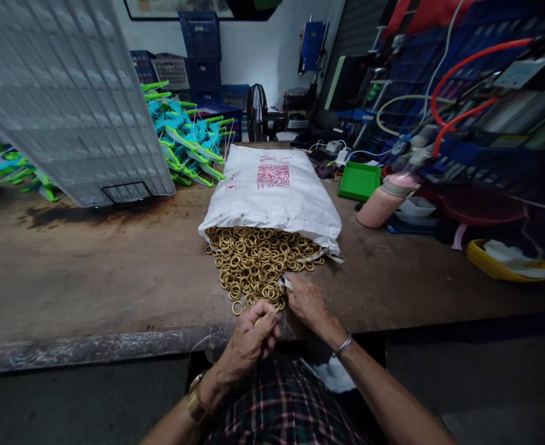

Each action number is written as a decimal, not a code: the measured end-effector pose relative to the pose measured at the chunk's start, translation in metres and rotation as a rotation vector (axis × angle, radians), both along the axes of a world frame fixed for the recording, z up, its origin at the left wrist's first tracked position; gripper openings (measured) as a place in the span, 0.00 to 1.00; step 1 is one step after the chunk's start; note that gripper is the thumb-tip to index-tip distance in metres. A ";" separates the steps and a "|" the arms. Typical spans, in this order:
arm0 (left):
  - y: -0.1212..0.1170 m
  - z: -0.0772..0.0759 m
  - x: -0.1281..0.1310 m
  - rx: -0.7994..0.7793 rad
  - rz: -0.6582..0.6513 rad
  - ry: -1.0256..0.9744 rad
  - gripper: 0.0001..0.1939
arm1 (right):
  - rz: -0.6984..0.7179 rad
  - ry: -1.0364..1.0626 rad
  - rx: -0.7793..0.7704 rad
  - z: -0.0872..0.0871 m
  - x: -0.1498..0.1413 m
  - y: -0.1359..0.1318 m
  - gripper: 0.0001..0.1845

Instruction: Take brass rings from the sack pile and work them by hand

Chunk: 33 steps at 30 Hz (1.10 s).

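Note:
A white printed sack (272, 185) lies on the worktable, its near mouth spilling a heap of gold-coloured rings (249, 256) onto the wood. My left hand (251, 334) is closed in front of the heap, near the table's front edge. A bit of gold-coloured edge shows between its fingers, apparently a ring, mostly hidden. At the right side of the heap, my right hand (307, 303) is closed around a small slim tool (285, 282) with a pale and dark end. What kind of tool it is does not show clearly.
A translucent ribbed plastic panel (78, 99) stands at left, with green and blue plastic pieces (189, 139) behind it. To the right are a green tray (359, 180), a pink bottle (386, 201) and a yellow tray (508, 269). A fan (256, 113) stands behind the table.

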State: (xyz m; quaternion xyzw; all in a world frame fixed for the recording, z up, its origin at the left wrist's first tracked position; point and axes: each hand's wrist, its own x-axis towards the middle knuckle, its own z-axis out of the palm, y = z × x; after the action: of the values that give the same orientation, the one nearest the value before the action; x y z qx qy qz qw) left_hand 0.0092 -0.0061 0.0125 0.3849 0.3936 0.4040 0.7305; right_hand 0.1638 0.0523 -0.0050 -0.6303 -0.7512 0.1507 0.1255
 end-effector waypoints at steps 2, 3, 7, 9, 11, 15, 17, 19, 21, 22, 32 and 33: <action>-0.001 0.000 -0.001 -0.042 0.018 -0.126 0.16 | -0.023 0.026 0.062 -0.005 0.002 0.010 0.09; 0.000 -0.001 -0.002 -0.058 0.043 -0.177 0.16 | -0.020 0.049 0.084 -0.007 0.001 0.014 0.09; 0.004 -0.004 -0.007 -0.130 0.120 -0.270 0.13 | 0.035 0.115 0.140 -0.011 -0.009 0.025 0.09; 0.006 -0.004 -0.011 -0.188 0.143 -0.295 0.10 | 0.034 0.085 0.152 -0.011 -0.015 0.028 0.09; 0.007 -0.005 -0.014 -0.253 0.155 -0.339 0.10 | 0.021 0.035 0.143 -0.011 -0.018 0.029 0.09; 0.011 -0.011 -0.019 -0.352 0.160 -0.449 0.12 | 0.018 0.004 0.128 -0.011 -0.019 0.031 0.08; 0.013 -0.014 -0.021 -0.378 0.175 -0.499 0.10 | 0.016 0.023 0.129 -0.012 -0.019 0.032 0.08; 0.014 -0.016 -0.021 -0.398 0.193 -0.521 0.10 | 0.020 0.057 0.133 -0.012 -0.017 0.033 0.07; 0.016 -0.016 -0.021 -0.416 0.204 -0.515 0.10 | 0.039 0.095 0.150 -0.012 -0.015 0.034 0.07; 0.017 -0.016 -0.021 -0.423 0.209 -0.505 0.10 | 0.052 0.111 0.163 -0.012 -0.014 0.034 0.07; 0.026 -0.012 -0.004 0.077 0.283 0.145 0.12 | -0.052 0.640 -0.108 0.001 -0.006 0.029 0.06; 0.026 -0.012 -0.003 0.168 0.313 0.242 0.10 | -0.069 0.723 -0.178 0.003 -0.007 0.027 0.05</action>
State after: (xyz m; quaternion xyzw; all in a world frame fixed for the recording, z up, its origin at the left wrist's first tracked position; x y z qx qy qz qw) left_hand 0.0062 0.0202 0.0005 0.4243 0.4986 0.4946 0.5717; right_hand 0.1573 0.0789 -0.0021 -0.5698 -0.6207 0.4240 0.3321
